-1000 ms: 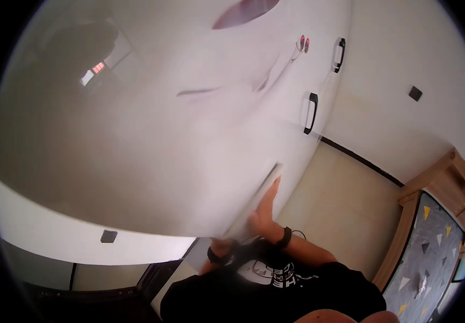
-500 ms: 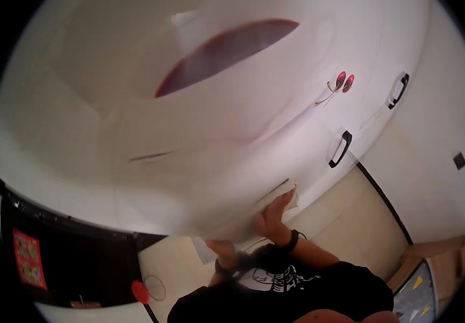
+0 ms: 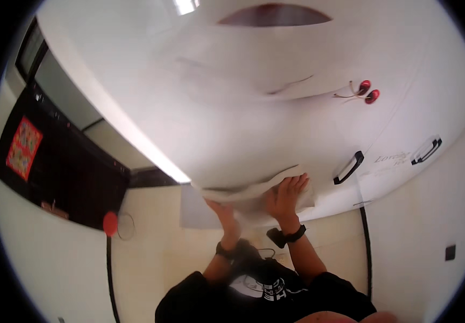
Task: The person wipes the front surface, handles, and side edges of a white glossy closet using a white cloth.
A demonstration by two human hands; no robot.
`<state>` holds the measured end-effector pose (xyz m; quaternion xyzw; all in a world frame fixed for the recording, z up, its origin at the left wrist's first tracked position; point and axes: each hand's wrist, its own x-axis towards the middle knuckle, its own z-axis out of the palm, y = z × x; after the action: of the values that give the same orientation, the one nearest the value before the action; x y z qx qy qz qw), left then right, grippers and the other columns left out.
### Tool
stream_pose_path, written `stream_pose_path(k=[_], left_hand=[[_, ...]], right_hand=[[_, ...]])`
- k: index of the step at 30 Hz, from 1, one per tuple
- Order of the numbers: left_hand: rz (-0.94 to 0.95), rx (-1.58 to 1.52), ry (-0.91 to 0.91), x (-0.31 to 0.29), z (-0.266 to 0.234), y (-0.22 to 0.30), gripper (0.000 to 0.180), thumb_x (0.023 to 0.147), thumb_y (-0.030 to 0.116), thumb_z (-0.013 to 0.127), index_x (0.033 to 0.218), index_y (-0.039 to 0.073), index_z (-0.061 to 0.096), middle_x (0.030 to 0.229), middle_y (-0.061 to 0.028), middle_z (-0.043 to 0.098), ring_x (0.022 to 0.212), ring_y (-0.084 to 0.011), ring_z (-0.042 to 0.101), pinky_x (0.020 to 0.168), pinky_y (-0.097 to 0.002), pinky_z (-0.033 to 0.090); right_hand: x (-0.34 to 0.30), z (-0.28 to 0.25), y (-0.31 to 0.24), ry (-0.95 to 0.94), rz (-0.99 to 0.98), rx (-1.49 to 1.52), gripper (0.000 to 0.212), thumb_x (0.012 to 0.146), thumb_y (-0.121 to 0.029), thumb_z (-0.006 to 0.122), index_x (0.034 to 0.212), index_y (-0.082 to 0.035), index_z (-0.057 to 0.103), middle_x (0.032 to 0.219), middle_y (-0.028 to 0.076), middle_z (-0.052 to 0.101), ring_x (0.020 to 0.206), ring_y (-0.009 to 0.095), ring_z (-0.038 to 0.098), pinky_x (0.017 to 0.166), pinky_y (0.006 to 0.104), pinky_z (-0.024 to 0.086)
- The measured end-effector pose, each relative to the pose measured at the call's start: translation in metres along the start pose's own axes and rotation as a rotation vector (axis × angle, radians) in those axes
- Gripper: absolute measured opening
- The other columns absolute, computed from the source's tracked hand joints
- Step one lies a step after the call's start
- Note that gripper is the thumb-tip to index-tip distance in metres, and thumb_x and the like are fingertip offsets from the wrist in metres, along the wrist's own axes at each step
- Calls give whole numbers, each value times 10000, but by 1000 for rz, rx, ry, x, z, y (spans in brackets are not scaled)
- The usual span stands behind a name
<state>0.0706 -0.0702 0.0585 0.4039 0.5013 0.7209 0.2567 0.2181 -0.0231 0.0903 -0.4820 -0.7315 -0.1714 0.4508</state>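
Observation:
A creased pale sheet (image 3: 254, 189), cloth or paper, stretches between my hands in front of a glossy white cabinet front (image 3: 232, 129). My left hand (image 3: 227, 219) grips its left end, with the fingertips partly hidden at the edge. Near the right end, my right hand (image 3: 284, 200) has its fingers over the sheet, its back toward me. The sheet's upper edge is wavy and lies close to the cabinet; I cannot tell whether it touches. Dark bands circle both wrists.
The cabinet carries black handles (image 3: 349, 168), a red cherry picture (image 3: 371, 97) and a dark red-edged shape (image 3: 275, 16). At left stands a dark door (image 3: 65, 161) with a red picture (image 3: 25, 148). A red round thing (image 3: 110, 224) is below it. White walls flank the tiled floor (image 3: 151, 215).
My view has turned, bringing more of the left door and wall into sight. The sheet now shows spread wider between my hands, and my left hand is more visible.

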Motion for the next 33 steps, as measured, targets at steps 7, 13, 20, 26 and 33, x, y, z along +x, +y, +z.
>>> stream_pose_path(k=[7,13,20,26,33], left_hand=[[101,128,-44,-5,10,-3,638,910,194,347,1363,-20,-49,1436,-155,-11,1318,-247,25,1054,-341,47],[353,202,-74,-4,-13,-42,503,893,86,334,1343,-56,159,1411,-194,166,1317,-298,128,1065,-373,89],[109,-340,-390,48,4,80,566,932,320,264,1360,-27,133,1405,-140,195,1301,-238,165,1052,-341,122],[129,-212,-670,75,13,-25,596,931,314,259,1365,-41,56,1443,-164,58,1338,-262,32,1066,-349,35],[22,-203,-805,96,56,-27,584,927,287,246,1365,-32,29,1438,-196,-23,1334,-317,-16,1064,-369,28]], right_hand=[[4,-14,18,-8,82,157,699,840,-159,429,1359,41,5,1418,249,-37,1295,448,-51,1021,538,-43],[6,-24,8,-1,92,185,717,841,-143,438,1348,64,-24,1426,224,-62,1296,436,-82,1014,546,-54],[11,-19,-11,32,184,186,729,859,-147,398,1327,72,-117,1372,280,-203,1282,415,-169,1004,528,-84],[18,8,-37,218,298,208,718,875,-196,353,1326,48,-149,1380,234,-232,1288,370,-184,1017,495,-93],[4,18,-34,293,386,161,709,882,-288,302,1329,57,-127,1410,231,-132,1310,362,-80,1040,462,-39]])
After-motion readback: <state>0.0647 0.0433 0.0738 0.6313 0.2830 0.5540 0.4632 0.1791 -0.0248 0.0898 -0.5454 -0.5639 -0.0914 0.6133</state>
